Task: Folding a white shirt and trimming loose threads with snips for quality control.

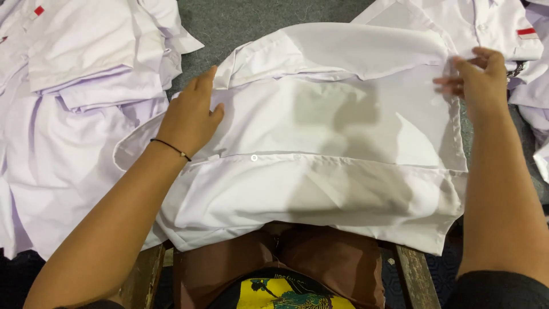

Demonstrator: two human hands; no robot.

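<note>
A white button shirt [320,149] lies spread flat in front of me, its lower part hanging over the near edge onto my lap. My left hand [191,114] rests flat on the shirt's left side, fingers together, a thin black band on the wrist. My right hand [477,80] is at the shirt's right edge near the folded top part, fingers curled on the fabric; it looks slightly blurred. A small white button [254,157] shows on the placket across the middle.
A heap of white shirts [74,86] lies at the left, one with a small red tag [39,10]. More white shirts [492,23] with a red patch sit at the top right. Grey cloth surface [240,23] shows behind. A wooden bench edge [414,277] is below.
</note>
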